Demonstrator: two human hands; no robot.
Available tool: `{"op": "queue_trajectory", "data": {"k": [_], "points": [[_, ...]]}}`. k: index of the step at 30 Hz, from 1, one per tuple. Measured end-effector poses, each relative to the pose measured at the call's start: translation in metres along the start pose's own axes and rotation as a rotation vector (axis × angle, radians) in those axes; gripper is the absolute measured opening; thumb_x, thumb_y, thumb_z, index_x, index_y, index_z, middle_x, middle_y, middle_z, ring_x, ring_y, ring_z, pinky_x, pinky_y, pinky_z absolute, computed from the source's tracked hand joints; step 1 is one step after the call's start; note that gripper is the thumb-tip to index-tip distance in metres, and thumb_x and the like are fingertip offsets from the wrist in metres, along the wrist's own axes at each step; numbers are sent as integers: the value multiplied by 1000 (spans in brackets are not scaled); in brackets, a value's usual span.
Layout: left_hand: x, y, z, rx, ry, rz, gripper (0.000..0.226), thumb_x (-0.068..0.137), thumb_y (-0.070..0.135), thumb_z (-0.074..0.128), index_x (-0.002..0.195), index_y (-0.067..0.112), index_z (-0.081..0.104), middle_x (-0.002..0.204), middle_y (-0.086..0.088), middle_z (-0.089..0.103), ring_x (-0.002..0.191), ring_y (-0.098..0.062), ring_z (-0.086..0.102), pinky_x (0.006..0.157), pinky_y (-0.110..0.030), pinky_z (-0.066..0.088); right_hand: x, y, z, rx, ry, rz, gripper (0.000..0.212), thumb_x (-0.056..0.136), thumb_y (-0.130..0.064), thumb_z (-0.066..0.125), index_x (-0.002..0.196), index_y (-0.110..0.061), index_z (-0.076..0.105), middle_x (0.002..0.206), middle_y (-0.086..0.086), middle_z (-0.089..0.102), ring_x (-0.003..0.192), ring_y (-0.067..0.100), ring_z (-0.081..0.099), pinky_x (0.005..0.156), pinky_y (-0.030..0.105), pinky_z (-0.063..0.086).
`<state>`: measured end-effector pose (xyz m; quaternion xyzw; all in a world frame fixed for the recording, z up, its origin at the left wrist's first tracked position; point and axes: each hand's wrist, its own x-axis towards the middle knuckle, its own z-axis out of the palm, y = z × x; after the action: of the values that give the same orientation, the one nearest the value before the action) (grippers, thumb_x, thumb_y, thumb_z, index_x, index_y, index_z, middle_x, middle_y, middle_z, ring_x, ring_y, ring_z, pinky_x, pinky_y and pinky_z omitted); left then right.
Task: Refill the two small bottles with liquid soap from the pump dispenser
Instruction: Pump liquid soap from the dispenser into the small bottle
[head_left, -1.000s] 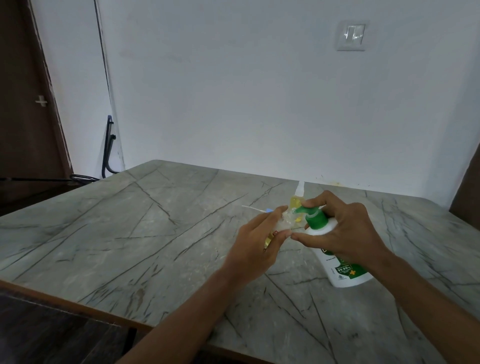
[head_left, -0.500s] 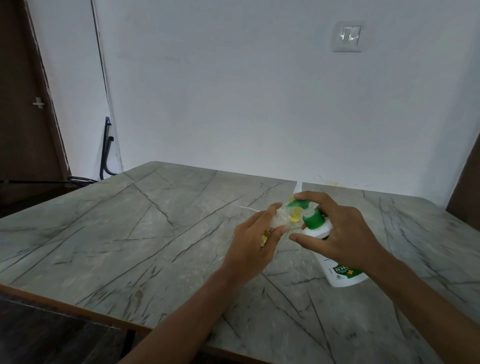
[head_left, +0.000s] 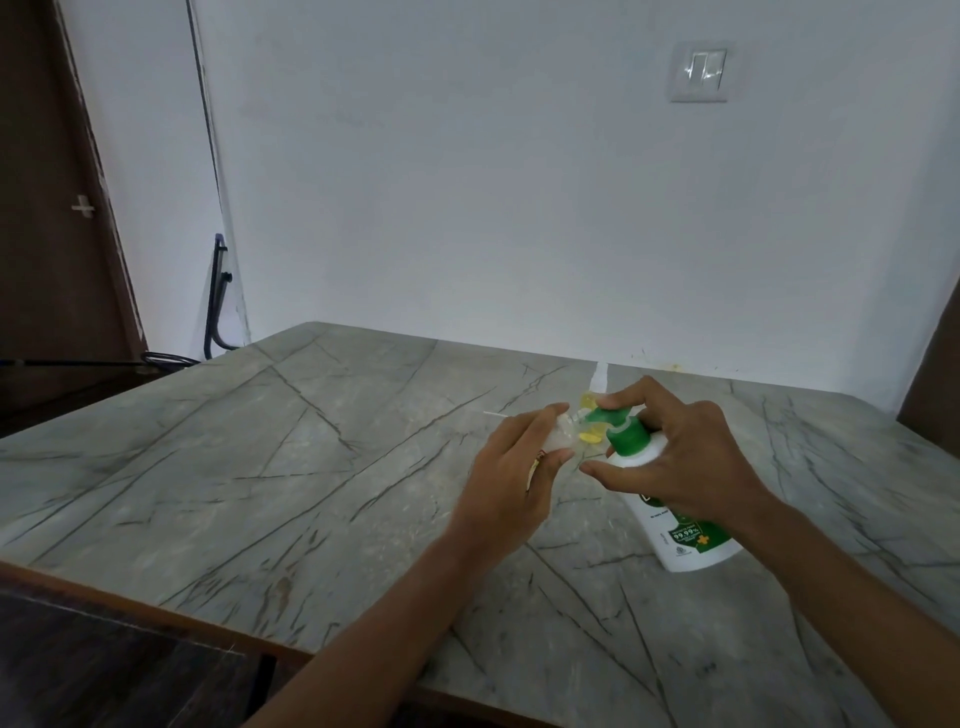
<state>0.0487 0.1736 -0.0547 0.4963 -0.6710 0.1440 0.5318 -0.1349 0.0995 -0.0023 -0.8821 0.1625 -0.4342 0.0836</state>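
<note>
A white pump dispenser (head_left: 691, 540) with a green pump head (head_left: 621, 423) stands tilted on the grey marble table (head_left: 260, 493). My right hand (head_left: 680, 457) grips its neck, with the forefinger on top of the pump head. My left hand (head_left: 514, 478) holds a small clear bottle (head_left: 719, 440) up against the green nozzle. A second small bottle with a yellow part (head_left: 745, 402) stands just behind the nozzle, mostly hidden by it. A yellow cap (head_left: 745, 438) lies under the nozzle.
A thin white stick (head_left: 493, 414) lies on the table beyond my left hand. The wall runs close behind the table's far edge. A dark door is at the far left, and a black frame (head_left: 215, 306) leans in the corner.
The pump head has risen a little under my right forefinger. Both hands and the bottles stay in nearly the same place.
</note>
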Motion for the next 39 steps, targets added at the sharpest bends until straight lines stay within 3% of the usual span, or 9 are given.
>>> {"op": "queue_trajectory", "data": {"k": [4, 9, 12, 22, 29, 35, 39], "points": [[-1, 0, 2, -9, -9, 10, 39, 97, 25, 53, 133, 10, 50, 122, -3, 57, 105, -7, 54, 87, -16, 46, -1, -2, -1, 12, 17, 7, 51, 61, -58, 79, 104, -46, 53, 82, -14, 71, 76, -5, 68, 61, 5, 50], [0, 0, 0, -23, 17, -3, 40, 97, 27, 50, 134, 12, 49, 118, -2, 58, 100, -5, 54, 82, -13, 46, -2, -5, 0, -38, -26, -14, 68, 64, -62, 78, 123, -47, 49, 89, -30, 64, 79, -2, 68, 66, 12, 54], [0, 0, 0, -28, 16, -3, 41, 97, 27, 50, 135, 13, 48, 117, -2, 59, 99, -5, 54, 82, -13, 46, -2, -4, 0, -43, -35, -14, 68, 65, -64, 75, 125, -50, 45, 90, -28, 66, 77, -1, 68, 67, 14, 54], [-1, 0, 1, -41, 3, 6, 38, 96, 25, 53, 131, 11, 50, 115, -2, 60, 98, -7, 57, 79, -20, 50, 2, -3, 0, 18, -28, 17, 55, 59, -60, 78, 106, -49, 52, 78, -15, 70, 72, -2, 69, 60, 9, 52], [-2, 2, 2, -63, -31, 19, 40, 97, 29, 50, 130, 7, 51, 113, -6, 61, 95, -6, 56, 78, -13, 47, 1, -2, -1, 21, -5, 14, 49, 58, -59, 78, 98, -49, 51, 80, -27, 62, 75, -9, 67, 59, 3, 48], [0, 2, -1, -65, 18, 0, 40, 96, 27, 52, 131, 8, 51, 116, -4, 62, 99, -7, 58, 80, -16, 50, -1, -1, 0, -27, -32, -18, 66, 64, -65, 75, 122, -48, 48, 93, -19, 71, 77, 1, 70, 66, 16, 56], [0, 2, -1, -74, 28, 9, 38, 95, 21, 57, 130, 7, 52, 115, -5, 62, 99, -8, 59, 79, -22, 52, -1, -1, 0, -78, -50, -42, 67, 71, -68, 69, 130, -54, 41, 96, -24, 67, 77, 0, 68, 66, 16, 56]]}}
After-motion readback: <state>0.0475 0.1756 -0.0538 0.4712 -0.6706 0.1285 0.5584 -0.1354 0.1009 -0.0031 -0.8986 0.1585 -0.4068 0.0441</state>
